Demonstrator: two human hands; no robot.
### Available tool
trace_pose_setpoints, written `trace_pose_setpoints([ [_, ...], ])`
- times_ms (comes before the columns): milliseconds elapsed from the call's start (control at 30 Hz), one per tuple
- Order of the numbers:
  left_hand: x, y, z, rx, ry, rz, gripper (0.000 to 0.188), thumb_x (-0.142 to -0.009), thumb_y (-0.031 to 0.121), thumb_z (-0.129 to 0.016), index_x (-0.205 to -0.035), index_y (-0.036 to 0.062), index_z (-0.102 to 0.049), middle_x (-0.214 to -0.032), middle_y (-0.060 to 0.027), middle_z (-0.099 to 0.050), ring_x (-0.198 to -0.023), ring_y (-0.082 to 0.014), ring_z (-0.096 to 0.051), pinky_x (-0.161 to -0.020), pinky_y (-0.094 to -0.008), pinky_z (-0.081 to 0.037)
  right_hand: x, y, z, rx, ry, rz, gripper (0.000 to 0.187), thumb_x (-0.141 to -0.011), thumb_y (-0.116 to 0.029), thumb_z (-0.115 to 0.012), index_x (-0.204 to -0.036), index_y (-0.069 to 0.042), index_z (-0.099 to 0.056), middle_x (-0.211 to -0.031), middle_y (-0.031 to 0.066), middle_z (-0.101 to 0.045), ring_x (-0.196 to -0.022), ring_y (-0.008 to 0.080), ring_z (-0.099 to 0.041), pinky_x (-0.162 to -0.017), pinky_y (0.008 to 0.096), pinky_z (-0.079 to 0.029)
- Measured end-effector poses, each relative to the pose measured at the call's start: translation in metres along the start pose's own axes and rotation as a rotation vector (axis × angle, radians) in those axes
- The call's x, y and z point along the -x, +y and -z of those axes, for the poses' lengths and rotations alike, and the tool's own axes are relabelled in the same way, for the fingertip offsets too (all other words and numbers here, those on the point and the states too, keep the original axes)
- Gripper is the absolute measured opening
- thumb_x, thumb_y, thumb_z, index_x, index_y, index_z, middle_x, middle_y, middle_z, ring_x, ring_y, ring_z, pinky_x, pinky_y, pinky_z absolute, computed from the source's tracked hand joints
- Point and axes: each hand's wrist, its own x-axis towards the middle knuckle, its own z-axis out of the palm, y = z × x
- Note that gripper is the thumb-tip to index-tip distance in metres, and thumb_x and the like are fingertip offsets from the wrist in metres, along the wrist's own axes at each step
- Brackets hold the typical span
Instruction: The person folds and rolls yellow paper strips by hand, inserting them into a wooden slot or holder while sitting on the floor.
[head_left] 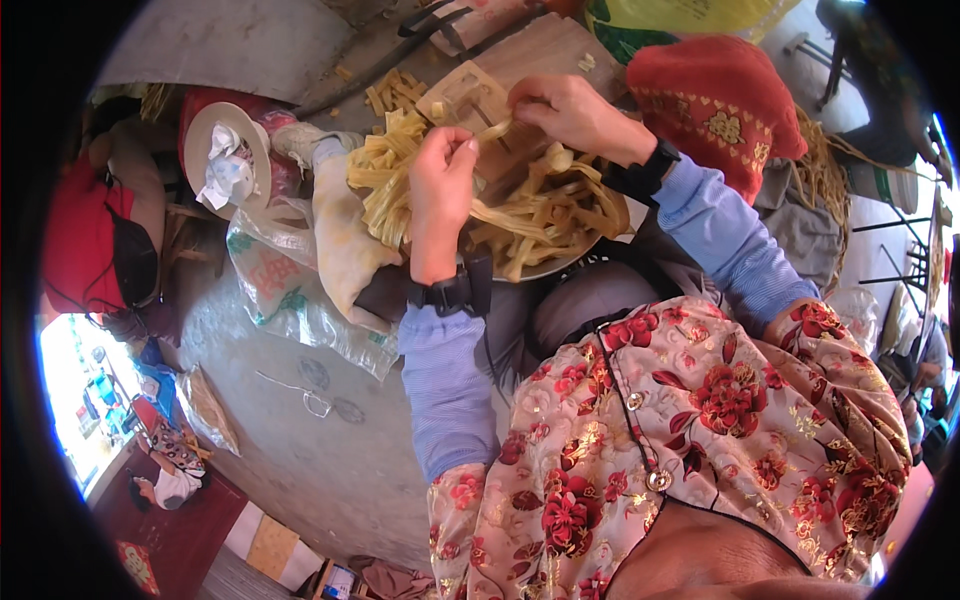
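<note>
Both my hands are raised over a round pan (548,268) on my lap, heaped with yellowish flat strips (530,228) whose exact kind I cannot make out. A short pale strip (494,131) runs between my fingertips. My left hand (441,185) pinches its near end, thumb against the forefinger. The other end is in the fingers of my right hand (568,112), curled with the back of the hand upward. A bundle of longer, paler strips (382,190) lies just left of my left hand. Beyond my hands is a small wooden board (466,92) with a dark slot or fitting.
Short cut pieces (396,90) lie past the bundle. A red cloth (705,105) with gold patterns sits right of my right hand. At left stand a pale round-rimmed container (192,150) with crumpled paper and a clear plastic bag (290,280). Someone in red (85,240) is at far left.
</note>
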Motion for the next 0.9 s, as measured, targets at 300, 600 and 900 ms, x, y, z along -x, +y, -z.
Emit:
trace_pose_setpoints([
  [300,0.026,0.001,-0.005,-0.382,0.141,-0.027,0.008,-0.085,0.007,-0.056,-0.085,-0.0006,-0.057,-0.067,-0.0056,-0.059,-0.059,-0.0120,-0.054,-0.053,-0.0281,-0.041,0.033,-0.007,0.024,0.028,-0.148,0.020,0.019,-0.083,-0.009,-0.061,-0.100,-0.001,-0.062,-0.089,0.0139,-0.064,-0.081,0.0244,-0.062,-0.070,0.0322,-0.048],
  [600,0.053,0.015,-0.054,0.300,-0.188,0.184,0.015,-0.091,0.014,-0.053,-0.096,0.0017,-0.059,-0.071,-0.0034,-0.058,-0.053,-0.0060,-0.044,-0.052,-0.0202,-0.039,0.044,-0.037,0.003,0.265,-0.042,0.115,0.014,-0.084,-0.022,-0.058,-0.088,-0.012,-0.067,-0.081,0.0112,-0.064,-0.063,0.0291,-0.062,-0.055,0.0380,-0.048],
  [900,0.052,0.064,-0.025,-0.057,-0.367,0.052,0.022,-0.090,0.019,-0.056,-0.089,-0.0024,-0.063,-0.076,0.0034,-0.059,-0.066,-0.0022,-0.048,-0.057,-0.0191,-0.040,0.067,-0.086,0.041,-0.378,-0.677,-0.150,0.013,-0.084,-0.007,-0.055,-0.080,0.002,-0.064,-0.061,-0.0034,-0.055,-0.055,0.0039,-0.045,-0.048,0.0220,-0.038],
])
